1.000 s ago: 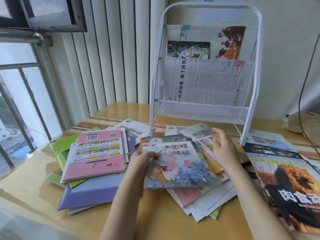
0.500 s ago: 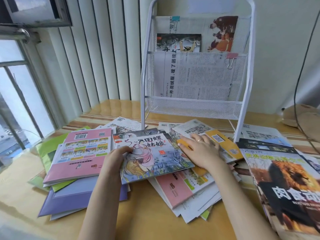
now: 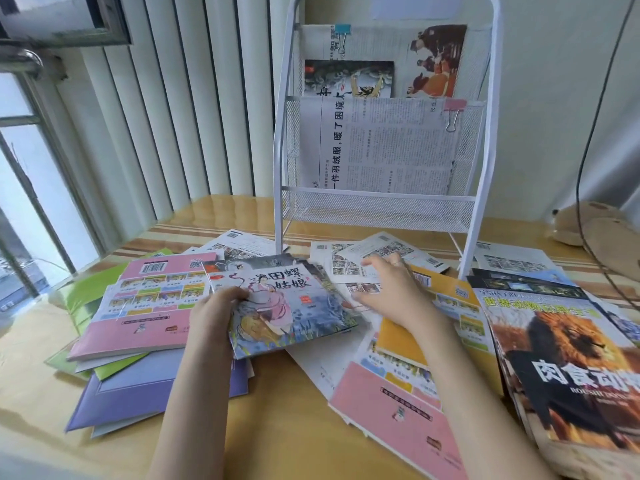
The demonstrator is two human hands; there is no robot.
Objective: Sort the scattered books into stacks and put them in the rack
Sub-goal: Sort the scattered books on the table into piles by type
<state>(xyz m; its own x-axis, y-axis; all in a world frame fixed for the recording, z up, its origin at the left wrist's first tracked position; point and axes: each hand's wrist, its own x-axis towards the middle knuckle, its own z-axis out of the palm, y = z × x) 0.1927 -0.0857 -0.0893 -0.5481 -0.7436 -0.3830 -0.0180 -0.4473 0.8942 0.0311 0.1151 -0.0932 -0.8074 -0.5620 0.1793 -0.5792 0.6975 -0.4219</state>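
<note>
Since a moment ago our right hand (image 3: 391, 292) has slid right, fingers spread loose over the scattered books (image 3: 408, 344) at centre frame. Our left hand (image 3: 216, 311) pinches the picture book (image 3: 287, 306), probably to start a stack; the rack (image 3: 381, 206) stands upper centre.

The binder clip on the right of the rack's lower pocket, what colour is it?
Pink, on the small metal binder clip holding the newspaper, seen in the head view.
</note>
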